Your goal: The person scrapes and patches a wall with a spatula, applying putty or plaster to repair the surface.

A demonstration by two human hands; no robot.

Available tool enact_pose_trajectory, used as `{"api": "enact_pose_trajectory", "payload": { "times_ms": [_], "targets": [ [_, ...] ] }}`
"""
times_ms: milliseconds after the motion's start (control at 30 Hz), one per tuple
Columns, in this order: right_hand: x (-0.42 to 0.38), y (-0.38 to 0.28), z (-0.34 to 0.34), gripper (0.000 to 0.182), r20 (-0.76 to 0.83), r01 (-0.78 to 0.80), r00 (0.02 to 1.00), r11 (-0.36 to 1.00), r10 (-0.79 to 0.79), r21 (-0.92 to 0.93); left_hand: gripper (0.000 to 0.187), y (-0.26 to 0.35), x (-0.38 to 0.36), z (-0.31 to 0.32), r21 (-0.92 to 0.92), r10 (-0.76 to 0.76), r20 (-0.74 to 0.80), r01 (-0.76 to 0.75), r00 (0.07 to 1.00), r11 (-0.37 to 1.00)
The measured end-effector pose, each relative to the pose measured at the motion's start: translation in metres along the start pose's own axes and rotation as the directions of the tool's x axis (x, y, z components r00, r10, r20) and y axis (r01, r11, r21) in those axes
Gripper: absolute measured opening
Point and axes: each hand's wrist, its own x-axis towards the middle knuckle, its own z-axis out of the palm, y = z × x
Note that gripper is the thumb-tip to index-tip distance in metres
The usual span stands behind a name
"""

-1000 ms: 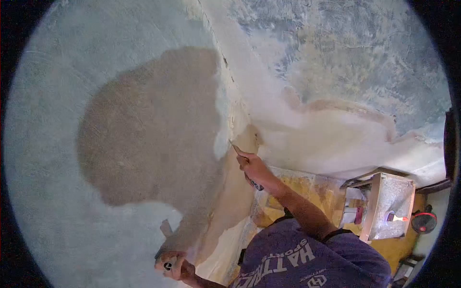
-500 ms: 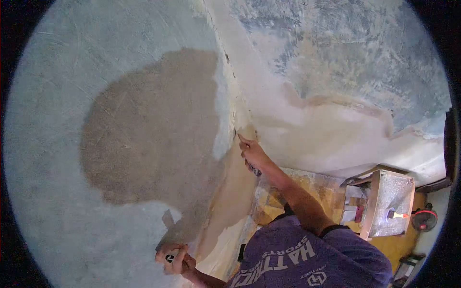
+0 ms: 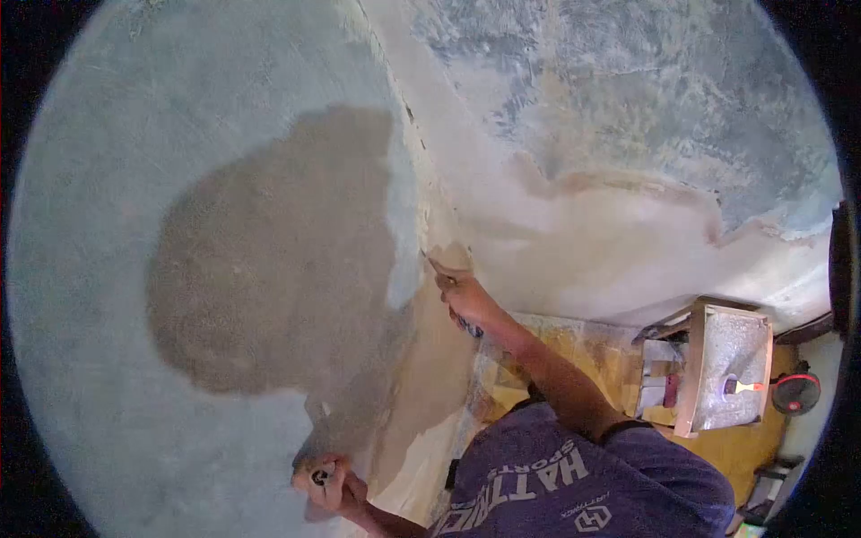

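Note:
My right hand [image 3: 465, 299] is at the wall corner [image 3: 421, 224], its index finger stretched along a flat tool that looks like a putty knife. The end of its handle [image 3: 469, 328] sticks out below my fist; the blade is hard to make out against the plaster. Lower left, my left hand [image 3: 330, 484] is closed on a tool with a round, dark-centred handle end [image 3: 321, 478]. It stays close to the pale blue wall [image 3: 99, 314], and the rest of that tool is hidden. A cracked, chipped line runs up the corner above my right hand.
A large head-shaped shadow [image 3: 278, 260] falls on the left wall. At right stands a small wooden table [image 3: 691, 381] with a silvery top, bearing a paintbrush [image 3: 743, 387]. A round black-and-red fan [image 3: 795, 393] is beyond it. Patchy plaster covers the right wall [image 3: 619, 99].
The view has shifted slightly, so the corner and shadow sit a little differently. My right hand appears slightly lower and further left, still at the corner. My left hand has barely moved.

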Motion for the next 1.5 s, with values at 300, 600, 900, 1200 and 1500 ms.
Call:
{"api": "enact_pose_trajectory", "payload": {
  "times_ms": [300,600,900,1200,1500],
  "targets": [
    [0.021,-0.006,0.001,0.048,-0.072,0.034,0.997,0.999,-0.033,0.01,0.008,-0.002,0.005,-0.008,-0.005,-0.01,0.078,0.01,0.997,1.0],
    [0.021,-0.001,-0.009,0.043,-0.005,0.013,1.0,1.0,-0.013,-0.023,0.02,-0.009,-0.006,-0.003,-0.033,-0.037,0.041,0.039,0.998,0.999],
    [-0.007,-0.022,-0.005,0.045,0.021,0.066,0.998,0.987,-0.063,-0.146,0.009,-0.015,-0.013,-0.007,-0.241,-0.055,0.105,0.079,0.993,0.967],
    [-0.012,-0.024,0.007,0.042,-0.034,0.026,0.999,0.986,-0.032,-0.163,0.02,-0.01,-0.002,0.0,-0.073,0.004,0.013,-0.003,1.0,0.997],
    [0.02,0.003,-0.003,0.045,-0.022,0.085,0.996,0.988,-0.089,-0.126,0.016,0.007,0.016,-0.011,-0.116,0.039,0.04,-0.034,0.998,0.993]
  ]
}}
